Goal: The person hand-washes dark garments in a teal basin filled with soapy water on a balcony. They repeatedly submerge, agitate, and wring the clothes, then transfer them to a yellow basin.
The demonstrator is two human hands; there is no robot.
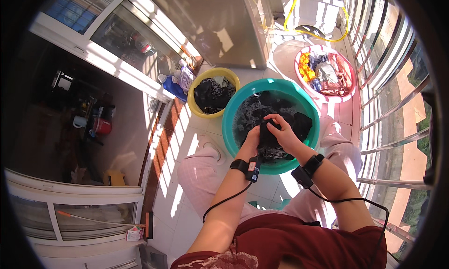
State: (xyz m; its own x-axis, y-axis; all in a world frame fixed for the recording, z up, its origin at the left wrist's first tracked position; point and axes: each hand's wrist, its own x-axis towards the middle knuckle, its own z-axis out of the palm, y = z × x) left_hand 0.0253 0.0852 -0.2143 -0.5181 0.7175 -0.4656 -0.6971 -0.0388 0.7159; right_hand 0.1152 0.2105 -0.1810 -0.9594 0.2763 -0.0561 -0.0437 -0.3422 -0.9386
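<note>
Now, hands: left hand [253,137] and right hand [283,131] both clenched on a dark wet cloth garment [268,134].
Done: dark laundry lies soaking in the round teal plastic basin [228,124].
Left: seemingly, the yellow basin's [191,100] and pink basin's [299,77] loads.

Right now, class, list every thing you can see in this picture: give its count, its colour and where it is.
teal basin: one, teal, centre, holding dark wet laundry
dark garment: one, black, gripped over the teal basin
yellow basin: one, yellow, left of the teal one, dark clothes inside
pink basin: one, pink, upper right, mixed coloured clothes
detergent bottles: about two, blue and white, beside the yellow basin
yellow hose: one, yellow, top
railing: one, metal, right side
left hand: one, on the garment
right hand: one, on the garment
</note>
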